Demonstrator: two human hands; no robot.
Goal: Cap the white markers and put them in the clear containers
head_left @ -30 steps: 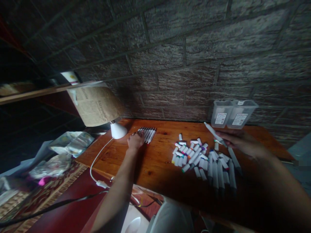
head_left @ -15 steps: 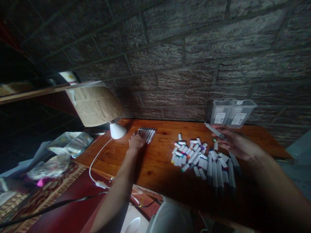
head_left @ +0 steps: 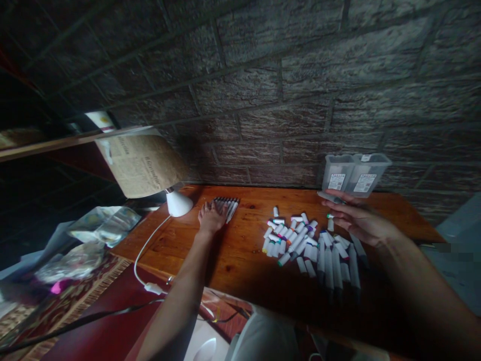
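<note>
My left hand (head_left: pixel 212 218) lies on the wooden table with its fingers spread, touching the left side of a neat row of markers (head_left: pixel 232 206). Those markers lie side by side, their far ends dark. At the right, my right hand (head_left: pixel 355 216) is raised over the table and grips a grey-white marker (head_left: pixel 331 198) between thumb and fingers. A small white cap with a green end (head_left: pixel 330 223) stands beneath its fingers. Loose white caps (head_left: pixel 289 233) with coloured ends are heaped left of this hand. Several uncapped-looking markers (head_left: pixel 337 268) lie nearer me, partly in shadow.
Two clear plastic containers (head_left: pixel 364 175) with labels stand against the brick wall. A lamp (head_left: pixel 179 203) with a newsprint shade occupies the table's left end, its white cord (head_left: pixel 137 260) hanging over the edge. Crumpled plastic bags (head_left: pixel 105 225) lie farther left.
The marker in my right hand has swung, and now points more sideways and looks shorter. My left fingers have spread a little over the row. The whole view has shifted slightly.
</note>
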